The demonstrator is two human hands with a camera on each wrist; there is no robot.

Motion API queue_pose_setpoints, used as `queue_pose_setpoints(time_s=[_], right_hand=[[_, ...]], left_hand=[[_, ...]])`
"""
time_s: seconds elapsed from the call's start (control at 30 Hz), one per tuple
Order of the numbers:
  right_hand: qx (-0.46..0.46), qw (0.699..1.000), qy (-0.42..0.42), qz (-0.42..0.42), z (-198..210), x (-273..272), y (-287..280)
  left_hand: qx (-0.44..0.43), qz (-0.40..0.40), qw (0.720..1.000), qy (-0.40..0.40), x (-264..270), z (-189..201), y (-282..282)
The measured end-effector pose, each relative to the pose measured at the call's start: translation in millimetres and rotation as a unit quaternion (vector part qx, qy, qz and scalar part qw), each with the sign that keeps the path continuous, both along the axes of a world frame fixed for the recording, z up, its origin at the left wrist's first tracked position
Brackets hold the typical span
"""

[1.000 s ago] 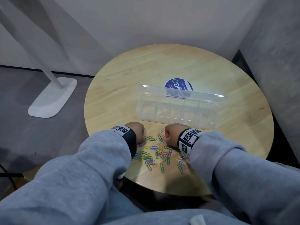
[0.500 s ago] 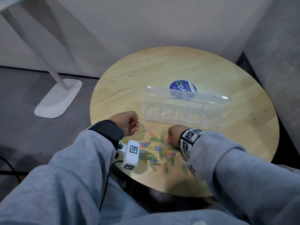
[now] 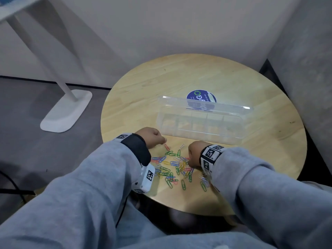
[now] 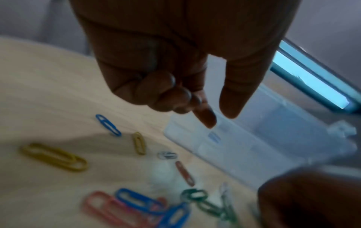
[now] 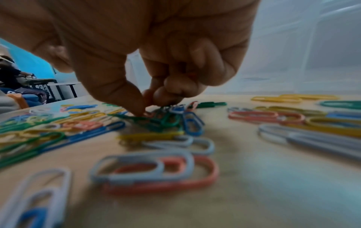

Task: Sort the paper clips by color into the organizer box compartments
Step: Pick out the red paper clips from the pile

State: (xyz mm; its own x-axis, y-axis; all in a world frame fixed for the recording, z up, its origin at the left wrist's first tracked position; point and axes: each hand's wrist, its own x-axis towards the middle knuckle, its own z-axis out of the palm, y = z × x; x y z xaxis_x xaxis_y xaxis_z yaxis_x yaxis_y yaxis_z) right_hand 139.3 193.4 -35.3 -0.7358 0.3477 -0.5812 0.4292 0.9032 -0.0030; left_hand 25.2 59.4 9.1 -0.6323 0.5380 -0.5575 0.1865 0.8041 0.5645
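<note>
The round wooden table [image 3: 215,78] fills my view, and on it sits the clear organizer box [image 3: 201,126], lid standing open toward the far side, its row of compartments looking bare from here. Between the box and my lap lies the loose heap of paper clips [image 3: 176,168]: green, blue, yellow, red and pale ones, overlapping.

My right hand [image 3: 195,156] is down in the heap's right edge, thumb and forefinger [image 5: 125,92] pressed together at a knot of green and blue clips; something reddish sits between the tips, though I cannot tell whether I truly have it. My left hand [image 3: 152,136] hovers near the box's near-left corner, 3 fingers curled in, thumb and forefinger narrowly apart with nothing between them. A single red clip [image 3: 167,147] lies just beside it.

The risk, I think, is the tangle: lifting 1 clip may drag linked neighbours of other colours along, or slip from my pinch.
</note>
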Motion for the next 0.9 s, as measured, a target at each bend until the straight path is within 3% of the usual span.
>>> queue_pose_setpoints(time_s=[0.1,0.17,0.23,0.33,0.4,0.6,0.67,0.77,0.83,0.9], right_hand=[[-0.061,0.997,0.036,-0.036,10,4,9],[-0.173,0.973,0.085,-0.130,18,9,20],[-0.296,0.914,0.127,-0.245,22,16,29],[-0.425,0.798,0.147,-0.401,18,25,37],[-0.454,0.770,0.146,-0.423,17,29,39],[-0.499,0.727,0.168,-0.442,19,33,36],[-0.500,0.722,0.180,-0.443,21,30,34],[-0.470,0.757,0.175,-0.420,22,25,29],[-0.418,0.820,0.148,-0.361,23,22,24],[-0.303,0.917,0.106,-0.238,26,20,19]], left_hand=[[-0.059,-0.089,0.989,0.101,1,-5,3],[-0.085,-0.118,0.981,0.128,1,-10,7],[-0.106,-0.144,0.972,0.150,2,-17,10],[-0.116,-0.176,0.964,0.162,3,-25,15],[-0.117,-0.189,0.960,0.172,3,-27,17],[-0.127,-0.205,0.953,0.183,3,-30,19],[-0.120,-0.205,0.953,0.187,2,-31,17],[-0.114,-0.207,0.955,0.179,2,-32,15],[-0.111,-0.209,0.957,0.171,3,-32,15],[-0.111,-0.210,0.958,0.162,4,-31,15]])
